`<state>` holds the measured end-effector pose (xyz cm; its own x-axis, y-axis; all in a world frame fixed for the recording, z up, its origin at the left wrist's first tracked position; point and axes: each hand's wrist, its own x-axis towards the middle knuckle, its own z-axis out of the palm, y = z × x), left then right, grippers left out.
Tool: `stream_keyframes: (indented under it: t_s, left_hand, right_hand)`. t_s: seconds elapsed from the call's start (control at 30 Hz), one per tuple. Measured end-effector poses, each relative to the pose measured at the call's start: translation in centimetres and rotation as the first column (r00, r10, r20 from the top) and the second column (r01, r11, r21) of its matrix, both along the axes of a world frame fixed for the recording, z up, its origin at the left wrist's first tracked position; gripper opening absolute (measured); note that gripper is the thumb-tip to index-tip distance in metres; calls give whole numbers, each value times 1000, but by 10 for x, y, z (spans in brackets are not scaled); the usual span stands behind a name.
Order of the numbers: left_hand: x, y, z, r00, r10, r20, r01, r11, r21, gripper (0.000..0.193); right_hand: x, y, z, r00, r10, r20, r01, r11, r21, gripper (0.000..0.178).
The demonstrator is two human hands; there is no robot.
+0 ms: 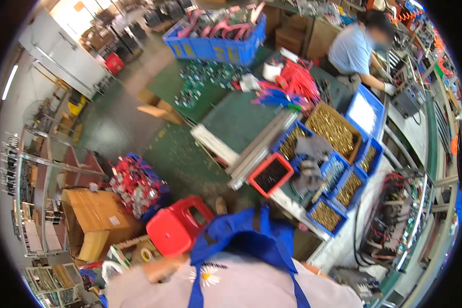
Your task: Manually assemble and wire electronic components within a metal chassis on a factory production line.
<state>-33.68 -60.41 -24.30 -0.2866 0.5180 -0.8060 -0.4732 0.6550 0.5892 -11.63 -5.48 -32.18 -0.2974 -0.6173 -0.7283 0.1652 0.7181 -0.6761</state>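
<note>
Neither of my hands shows. Bare skin of my left arm (pixel 164 266) appears at the lower edge, and a sliver of my right arm (pixel 314 269) shows on the other side; both hands are hidden. A blue apron (pixel 236 226) with straps bulges out over my light shirt (pixel 231 282). On the bench ahead to the right, a grey glove (pixel 313 147) lies across the parts bins, with another grey glove (pixel 309 177) just nearer. Around them stand a red tray (pixel 249 177) of dark small parts, a carton (pixel 352 154) of brass-coloured pieces and several blue bins (pixel 327 232).
A red stool (pixel 172 231) stands near my left, beside an open cardboard box (pixel 100 213) and a crate of red and silver parts (pixel 138 187). Cable bundles (pixel 300 82) and a large blue crate (pixel 210 49) rest on green tables. A seated person (pixel 351 49) works far right.
</note>
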Motion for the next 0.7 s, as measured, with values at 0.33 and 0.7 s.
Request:
stream_keyframes:
  t_s: [0.33, 0.7]
  left_hand:
    - [-113, -65, 52, 863, 47, -503, -99, 992, -77, 8]
    - [-67, -17, 123, 780, -60, -623, -32, 990, -136, 12]
  right_hand:
    - [-81, -57, 18, 657, -577, -485, 568, 802, -185, 19]
    - [29, -140, 191, -40, -867, -496, 934, 144, -328, 20]
